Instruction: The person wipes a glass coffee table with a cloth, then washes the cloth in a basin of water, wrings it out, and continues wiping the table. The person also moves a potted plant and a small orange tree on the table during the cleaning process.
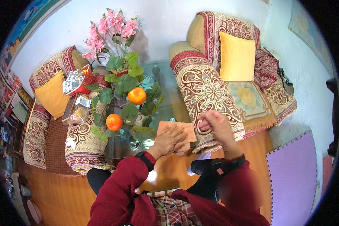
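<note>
An orange cloth (189,130) lies folded flat at the near right corner of a glass table (169,84). My left hand (170,139) rests on it, palm down and fingers spread. To the right, over the patterned sofa arm, my right hand (214,123) is raised with its fingers curled; I cannot tell whether anything is in them. Left of the cloth, two orange fruits, one near (114,122) and one farther off (137,95), show among the green leaves (129,112) of a plant. Pink flowers (113,24) rise at the far end.
Sofas with patterned covers flank the table on the left (86,138) and right (212,93). The left one holds a clear plastic food box (77,110) and a red basket (84,82) of silvery packets. A yellow cushion (237,56) leans at right; a purple mat (293,175) covers some floor.
</note>
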Tool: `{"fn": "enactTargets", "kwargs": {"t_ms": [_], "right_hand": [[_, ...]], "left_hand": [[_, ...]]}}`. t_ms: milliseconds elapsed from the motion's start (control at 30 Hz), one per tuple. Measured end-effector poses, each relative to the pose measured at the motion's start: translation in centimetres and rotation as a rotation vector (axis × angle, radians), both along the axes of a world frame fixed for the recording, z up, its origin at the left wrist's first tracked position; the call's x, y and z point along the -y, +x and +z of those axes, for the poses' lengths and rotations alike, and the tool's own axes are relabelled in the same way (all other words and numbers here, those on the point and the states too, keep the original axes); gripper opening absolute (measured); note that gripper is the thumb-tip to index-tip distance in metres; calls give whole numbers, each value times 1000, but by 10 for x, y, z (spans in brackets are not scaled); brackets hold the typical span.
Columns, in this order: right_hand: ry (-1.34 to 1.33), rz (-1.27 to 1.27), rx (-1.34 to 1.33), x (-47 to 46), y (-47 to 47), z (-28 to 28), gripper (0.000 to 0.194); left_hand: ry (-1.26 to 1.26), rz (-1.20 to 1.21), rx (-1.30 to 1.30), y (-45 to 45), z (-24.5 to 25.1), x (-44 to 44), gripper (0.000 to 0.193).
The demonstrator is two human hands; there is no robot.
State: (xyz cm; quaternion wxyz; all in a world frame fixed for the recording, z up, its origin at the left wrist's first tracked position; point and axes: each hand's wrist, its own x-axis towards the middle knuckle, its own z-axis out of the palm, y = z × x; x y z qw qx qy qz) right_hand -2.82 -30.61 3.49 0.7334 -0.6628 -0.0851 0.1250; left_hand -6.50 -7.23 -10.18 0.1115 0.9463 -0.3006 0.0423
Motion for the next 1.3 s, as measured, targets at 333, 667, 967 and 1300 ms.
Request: {"fn": "enactTargets", "kwargs": {"t_ms": [333, 667, 967, 1300], "right_hand": [[251, -150, -25, 90, 72, 36, 21], [277, 9, -119, 21, 59, 1, 20], [-481, 194, 331, -79, 57, -106, 41], [-1111, 26, 529, -155, 80, -154, 71]], "left_hand": [[57, 193, -130, 58, -42, 13, 72], [-286, 682, -294, 123, -29, 22, 76], [-219, 190, -162, -24, -3, -40, 69], [188, 576, -265, -99, -12, -181, 112]]}}
